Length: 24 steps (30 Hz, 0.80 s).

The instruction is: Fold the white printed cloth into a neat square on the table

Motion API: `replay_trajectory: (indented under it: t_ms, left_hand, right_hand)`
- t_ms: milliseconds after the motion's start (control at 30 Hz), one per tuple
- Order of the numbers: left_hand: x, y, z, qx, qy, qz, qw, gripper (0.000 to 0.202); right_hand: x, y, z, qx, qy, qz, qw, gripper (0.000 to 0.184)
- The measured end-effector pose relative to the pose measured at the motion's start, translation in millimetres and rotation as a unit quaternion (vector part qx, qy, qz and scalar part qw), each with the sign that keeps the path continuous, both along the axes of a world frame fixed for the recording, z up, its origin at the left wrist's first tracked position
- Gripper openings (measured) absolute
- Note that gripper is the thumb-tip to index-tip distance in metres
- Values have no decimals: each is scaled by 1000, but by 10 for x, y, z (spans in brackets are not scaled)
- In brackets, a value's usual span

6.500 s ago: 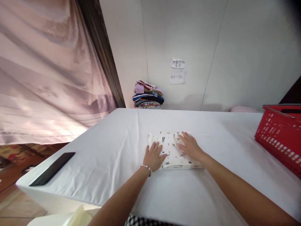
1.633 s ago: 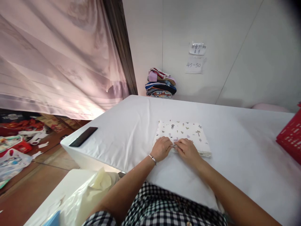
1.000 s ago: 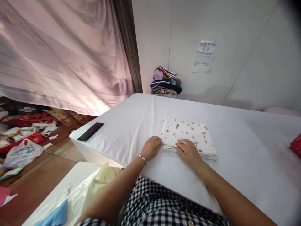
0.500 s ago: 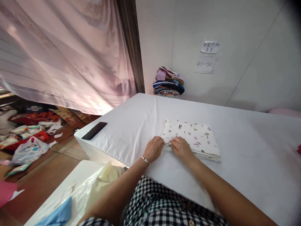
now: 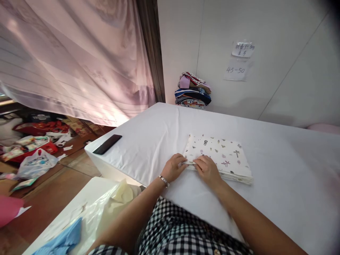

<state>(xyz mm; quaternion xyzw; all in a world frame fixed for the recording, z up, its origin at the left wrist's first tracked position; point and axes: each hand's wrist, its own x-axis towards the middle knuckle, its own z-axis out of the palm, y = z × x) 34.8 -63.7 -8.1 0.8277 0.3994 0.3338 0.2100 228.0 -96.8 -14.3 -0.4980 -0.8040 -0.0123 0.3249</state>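
Note:
A folded white cloth (image 5: 217, 150) printed with small plants and figures lies flat on the white-covered table (image 5: 276, 163) before me. Its layers show along the near edge. My left hand (image 5: 174, 167) pinches the near left corner between thumb and fingers, a bracelet on its wrist. Close to its right, my right hand (image 5: 208, 170) is closed on the same near edge, its fingers curled over the top layer. The fingertips of both hands are only a short gap apart.
A black phone (image 5: 107, 144) lies at the table's left corner. Folded fabrics (image 5: 193, 90) are stacked against the wall behind. Lower left, a white surface holds a clear plastic bag (image 5: 99, 212) and a blue cloth (image 5: 62, 239). Bags and a red box (image 5: 49, 147) lie on the floor.
The view has shifted slightly, so the wall and table sit a little differently. Both hands keep hold of the cloth's near edge; the cloth lies much as before.

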Motion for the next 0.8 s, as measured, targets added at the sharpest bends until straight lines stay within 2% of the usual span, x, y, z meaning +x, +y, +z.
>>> replay_trajectory:
  t_ms: [133, 400, 533, 667, 800]
  left_hand:
    - [20, 30, 21, -62, -33, 5, 998, 11]
    - [-26, 68, 36, -106, -25, -16, 994, 16]
    - [-11, 108, 36, -123, -16, -3, 992, 10]
    - [31, 118, 57, -105, -2, 18, 994, 3]
    - [11, 103, 90, -35, 28, 7, 999, 3]
  right_hand:
    - [-8, -15, 12, -1, -2, 6, 1000, 20]
    - [-29, -43, 41, -11, -22, 5, 1000, 23]
    - [-42, -5, -1, -9, -32, 5, 999, 24]
    - [-51, 8, -15, 4, -30, 7, 1000, 25]
    - [-61, -13, 8, 10, -22, 9, 1000, 25]
